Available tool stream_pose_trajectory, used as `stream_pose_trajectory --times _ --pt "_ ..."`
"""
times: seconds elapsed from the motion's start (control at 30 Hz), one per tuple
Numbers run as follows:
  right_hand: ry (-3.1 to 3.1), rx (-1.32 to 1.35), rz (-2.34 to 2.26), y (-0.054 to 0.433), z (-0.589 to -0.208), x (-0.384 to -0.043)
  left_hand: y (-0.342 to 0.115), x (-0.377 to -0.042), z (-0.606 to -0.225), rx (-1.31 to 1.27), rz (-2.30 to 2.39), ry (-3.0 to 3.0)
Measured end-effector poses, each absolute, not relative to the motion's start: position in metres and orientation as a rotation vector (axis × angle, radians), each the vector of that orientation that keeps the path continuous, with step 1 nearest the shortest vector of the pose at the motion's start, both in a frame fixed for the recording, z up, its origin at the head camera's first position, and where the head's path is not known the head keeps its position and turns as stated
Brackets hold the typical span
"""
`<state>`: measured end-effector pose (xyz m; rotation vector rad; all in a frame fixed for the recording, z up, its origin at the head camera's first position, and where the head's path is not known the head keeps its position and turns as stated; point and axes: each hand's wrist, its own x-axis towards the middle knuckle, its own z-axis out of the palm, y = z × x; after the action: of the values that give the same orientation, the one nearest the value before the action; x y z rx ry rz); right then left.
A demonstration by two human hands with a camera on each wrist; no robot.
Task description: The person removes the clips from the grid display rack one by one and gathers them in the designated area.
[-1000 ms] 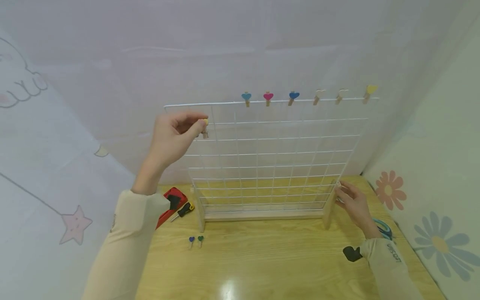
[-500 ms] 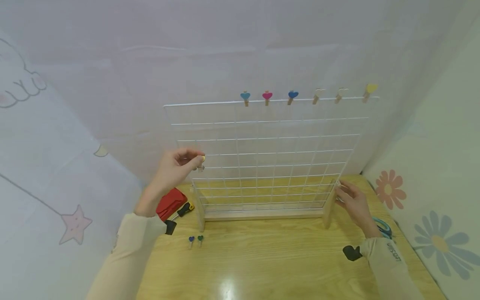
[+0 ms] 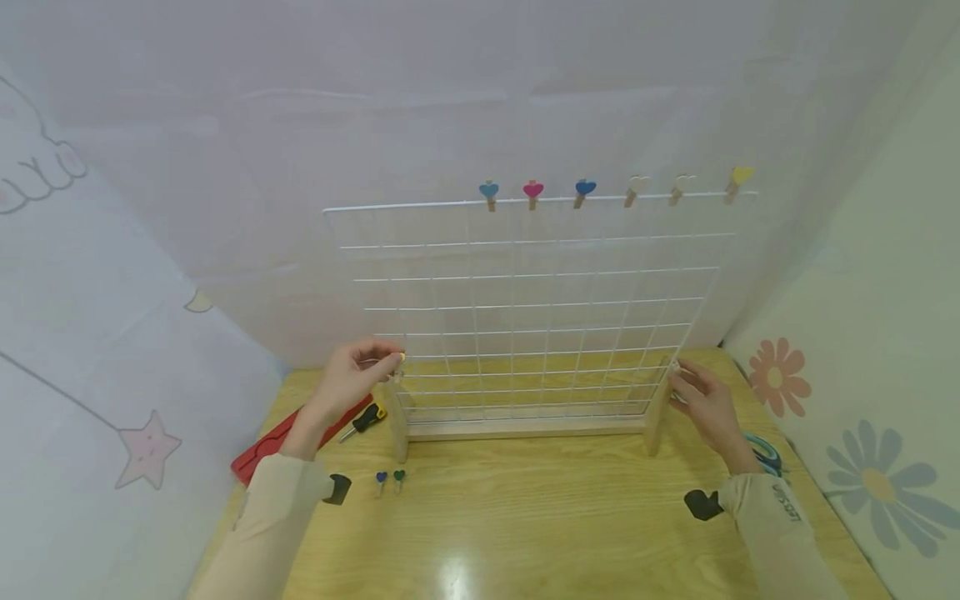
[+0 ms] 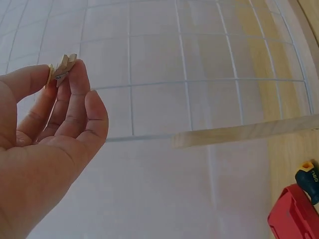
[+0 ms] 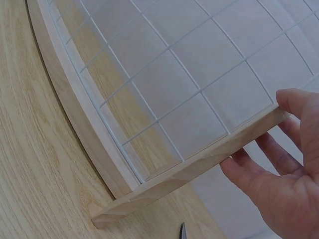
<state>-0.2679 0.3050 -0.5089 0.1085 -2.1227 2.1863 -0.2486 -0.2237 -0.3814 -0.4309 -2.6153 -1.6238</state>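
A white wire grid [image 3: 551, 322] stands upright in a wooden base [image 3: 525, 428]. My left hand [image 3: 351, 379] pinches a small wooden clothespin [image 4: 64, 67] with a yellow heart between thumb and fingertips. In the head view it is at the grid's lower left side, right by the top of the left wooden post [image 3: 400, 429]. On the other side, my right hand [image 3: 707, 407] grips the top end of the right post [image 5: 199, 162], thumb on one face and fingers under the other. Several heart clothespins, among them a pink one [image 3: 533, 193], sit along the grid's top wire.
A blue heart clothespin [image 3: 381, 481] and a green one [image 3: 399, 479] lie on the table in front of the left post. At left are a screwdriver [image 3: 363, 419] and a red case [image 3: 270, 450]. Blue-handled scissors [image 3: 767, 455] lie beside the right wrist. Decorated sheets surround the table.
My left hand has come down along the grid's left side, from near the top wire to the post, carrying the yellow-heart clothespin. The right hand keeps its place.
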Motion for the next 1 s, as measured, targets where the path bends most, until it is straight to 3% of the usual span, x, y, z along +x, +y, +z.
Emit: stream_pose_trajectory --times 1.0 --pt "-2.195 0.061 2.1 0.306 -0.512 -0.271 -0.283 -0.225 -0.507 0.048 -1.649 -2.774"
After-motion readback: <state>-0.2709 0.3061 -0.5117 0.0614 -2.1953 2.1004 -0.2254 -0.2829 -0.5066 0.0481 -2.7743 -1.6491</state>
